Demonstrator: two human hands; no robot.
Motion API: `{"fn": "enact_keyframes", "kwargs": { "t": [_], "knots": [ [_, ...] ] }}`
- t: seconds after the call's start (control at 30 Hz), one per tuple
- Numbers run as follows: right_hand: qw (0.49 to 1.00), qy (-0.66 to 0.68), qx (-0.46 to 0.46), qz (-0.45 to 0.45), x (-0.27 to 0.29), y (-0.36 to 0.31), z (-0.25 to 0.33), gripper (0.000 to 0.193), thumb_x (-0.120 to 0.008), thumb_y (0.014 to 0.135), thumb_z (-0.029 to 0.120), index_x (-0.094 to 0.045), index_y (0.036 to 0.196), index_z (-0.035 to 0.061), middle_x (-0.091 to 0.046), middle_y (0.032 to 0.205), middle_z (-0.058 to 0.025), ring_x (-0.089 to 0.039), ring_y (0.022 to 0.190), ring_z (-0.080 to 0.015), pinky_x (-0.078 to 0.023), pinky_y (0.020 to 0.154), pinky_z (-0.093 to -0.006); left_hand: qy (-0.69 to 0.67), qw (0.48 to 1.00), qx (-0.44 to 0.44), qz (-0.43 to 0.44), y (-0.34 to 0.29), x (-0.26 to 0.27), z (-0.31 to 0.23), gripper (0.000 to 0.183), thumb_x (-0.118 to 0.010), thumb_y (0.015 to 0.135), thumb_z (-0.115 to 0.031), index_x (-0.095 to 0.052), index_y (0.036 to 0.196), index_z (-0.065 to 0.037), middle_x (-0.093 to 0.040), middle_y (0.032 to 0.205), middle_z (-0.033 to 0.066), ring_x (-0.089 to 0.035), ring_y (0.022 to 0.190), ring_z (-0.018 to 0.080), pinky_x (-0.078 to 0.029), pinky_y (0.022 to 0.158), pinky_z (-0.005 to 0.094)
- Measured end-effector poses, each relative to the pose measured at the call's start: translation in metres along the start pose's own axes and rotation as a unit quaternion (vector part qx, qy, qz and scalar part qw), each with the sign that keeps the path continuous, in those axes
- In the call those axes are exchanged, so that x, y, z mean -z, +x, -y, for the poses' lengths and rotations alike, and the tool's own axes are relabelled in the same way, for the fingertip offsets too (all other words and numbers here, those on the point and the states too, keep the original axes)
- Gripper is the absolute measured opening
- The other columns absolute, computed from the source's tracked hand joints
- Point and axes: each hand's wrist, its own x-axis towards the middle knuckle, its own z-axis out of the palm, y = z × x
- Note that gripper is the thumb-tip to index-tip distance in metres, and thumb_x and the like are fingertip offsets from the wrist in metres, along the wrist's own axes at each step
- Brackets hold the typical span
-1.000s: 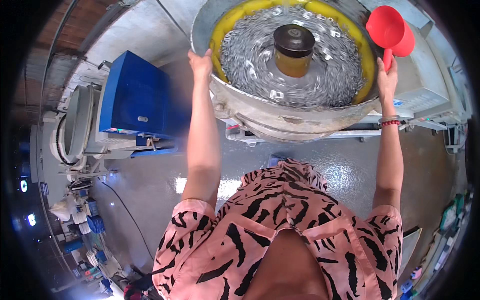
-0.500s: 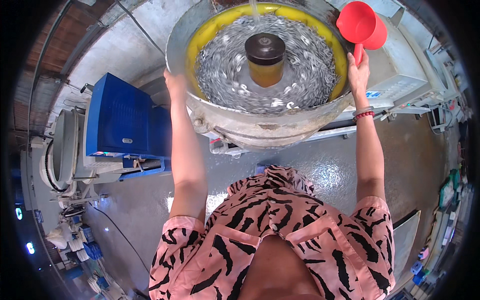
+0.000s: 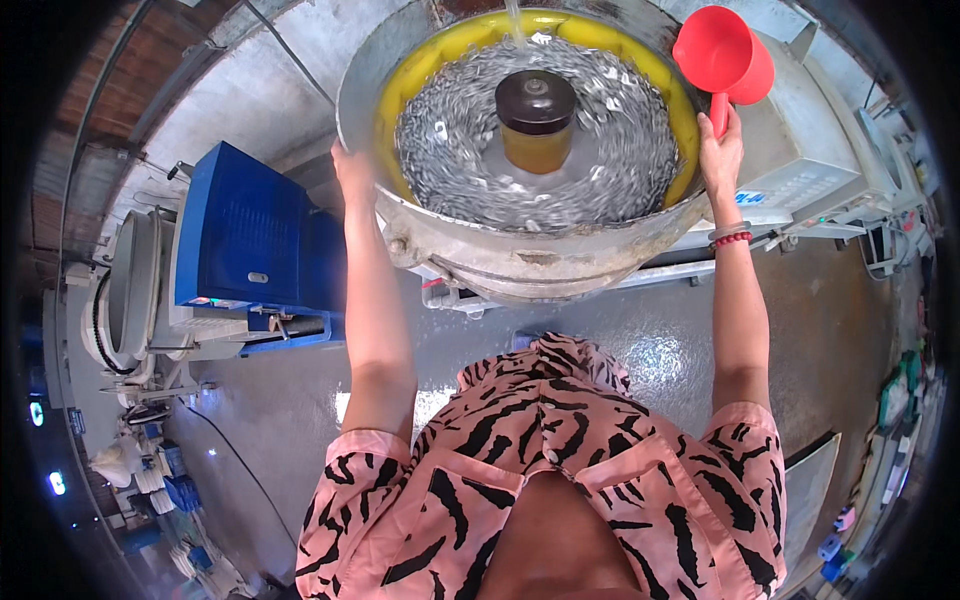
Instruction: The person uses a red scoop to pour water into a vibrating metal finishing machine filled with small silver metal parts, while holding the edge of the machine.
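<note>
A round metal vibratory finishing tub [image 3: 545, 255] with a yellow liner [image 3: 402, 92] stands in front of me. Small silvery metal parts [image 3: 465, 190] blur around its central post [image 3: 536, 150], which wears a dark knobbed cap [image 3: 535, 100]. A thin stream of water [image 3: 515, 18] falls in at the far side. My left hand [image 3: 353, 172], slightly blurred, is closed on the tub's left rim, its fingers partly hidden. At the right rim, my right hand [image 3: 721, 158] grips the handle of a red plastic dipper [image 3: 715, 50], whose cup is tilted with its mouth toward me.
On the left stand a blue cabinet [image 3: 245, 235] and another round tub machine [image 3: 125, 290]. A pale machine housing [image 3: 800, 130] sits behind the dipper on the right. The grey floor [image 3: 640, 340] looks wet. A black cable [image 3: 225, 440] runs across it at the left.
The metal parts have shifted around the post, with pale pieces in different places. Both hands keep their places on the rim and the dipper; the view has moved slightly.
</note>
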Motion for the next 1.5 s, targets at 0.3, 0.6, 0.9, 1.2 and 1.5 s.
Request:
{"fn": "enact_keyframes", "kwargs": {
  "t": [0.3,0.6,0.9,1.2,1.5],
  "knots": [
    [1.000,0.026,0.007,-0.003,-0.008,0.001,-0.004,0.054,-0.059,0.080,0.026,-0.042,0.122,-0.0017,-0.054,0.113,-0.0212,-0.052,0.104,-0.0303,-0.038,0.090,-0.0340,0.018,1.000,0.004,-0.002,0.001,0.006,-0.001,0.062,-0.049,0.063,0.006,-0.037,0.124,0.003,-0.055,0.109,0.0178,-0.055,0.096,0.0252,-0.043,0.082,0.0326],
    [0.998,0.055,0.006,0.026,-0.003,-0.001,-0.006,0.056,-0.059,0.081,0.028,-0.041,0.123,-0.0054,-0.051,0.116,-0.0210,-0.050,0.106,-0.0280,-0.035,0.092,-0.0332,0.049,0.998,0.004,-0.050,0.004,-0.003,0.008,0.055,-0.044,0.067,0.001,-0.041,0.122,0.000,-0.054,0.108,0.0252,-0.052,0.104,0.0359,-0.039,0.090,0.0382],
    [0.999,0.042,-0.006,0.031,-0.002,0.002,-0.006,0.053,-0.058,0.082,0.025,-0.041,0.123,-0.0046,-0.050,0.117,-0.0198,-0.049,0.105,-0.0274,-0.034,0.092,-0.0335,0.066,0.997,0.029,-0.033,-0.007,0.002,-0.012,0.063,-0.051,0.065,0.002,-0.037,0.126,0.001,-0.051,0.117,0.0218,-0.049,0.111,0.0298,-0.038,0.092,0.0330],
    [0.999,0.035,0.009,0.032,-0.006,0.003,-0.004,0.054,-0.059,0.081,0.027,-0.042,0.123,-0.0038,-0.052,0.115,-0.0196,-0.050,0.104,-0.0271,-0.035,0.092,-0.0333,0.116,0.991,0.054,-0.050,-0.020,0.009,-0.032,0.056,-0.047,0.069,-0.006,-0.043,0.125,-0.007,-0.055,0.114,0.0184,-0.050,0.110,0.0302,-0.038,0.092,0.0348],
    [0.999,0.029,0.006,0.026,-0.004,0.001,-0.006,0.055,-0.059,0.080,0.027,-0.042,0.123,-0.0032,-0.053,0.112,-0.0175,-0.052,0.099,-0.0254,-0.037,0.088,-0.0332,0.140,0.986,0.064,-0.069,-0.017,0.007,-0.028,0.055,-0.048,0.070,-0.007,-0.043,0.126,-0.010,-0.055,0.112,0.0205,-0.050,0.109,0.0337,-0.038,0.092,0.0384]
  ]
}}
